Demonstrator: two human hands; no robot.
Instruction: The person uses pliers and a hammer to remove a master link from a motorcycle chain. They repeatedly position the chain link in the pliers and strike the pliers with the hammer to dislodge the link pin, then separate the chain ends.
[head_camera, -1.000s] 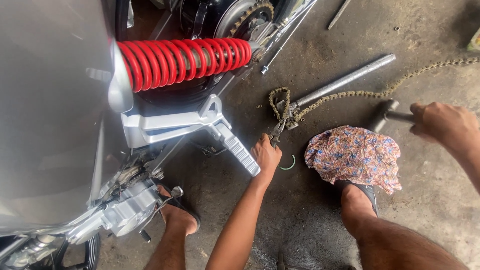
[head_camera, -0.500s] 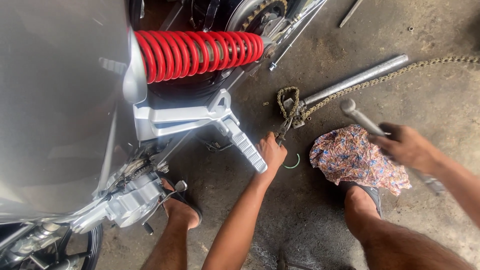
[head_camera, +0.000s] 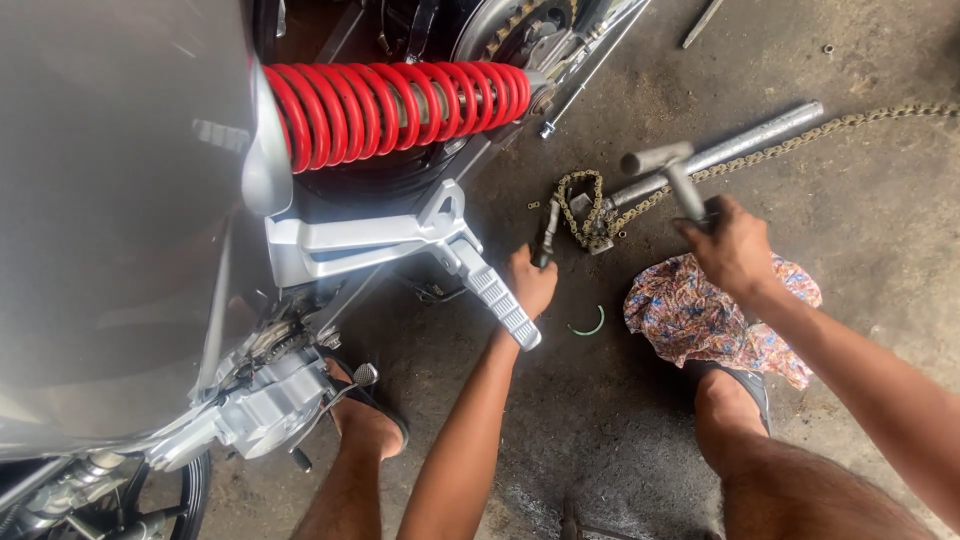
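My left hand (head_camera: 528, 280) grips a dark metal tool (head_camera: 547, 232) set against a bunched part of a rusty drive chain (head_camera: 583, 210) lying on the concrete floor. In my right hand (head_camera: 733, 245) is a metal hammer (head_camera: 668, 170), its head raised just above the chain and the long steel rod (head_camera: 740, 147). The chain trails off to the upper right (head_camera: 860, 120). Both hands work beside a silver motorcycle, next to its ribbed footpeg (head_camera: 495, 295).
A red coil shock spring (head_camera: 400, 105) and the silver body panel (head_camera: 110, 200) fill the left. A flowered rag (head_camera: 715, 315) lies under my right wrist. My sandalled feet (head_camera: 365, 415) rest on the floor. A small green ring (head_camera: 590, 325) lies near the footpeg.
My right hand has swung the hammer in from the right toward the chain, and its head now hangs over the rod. My left hand stays on the tool at the chain.
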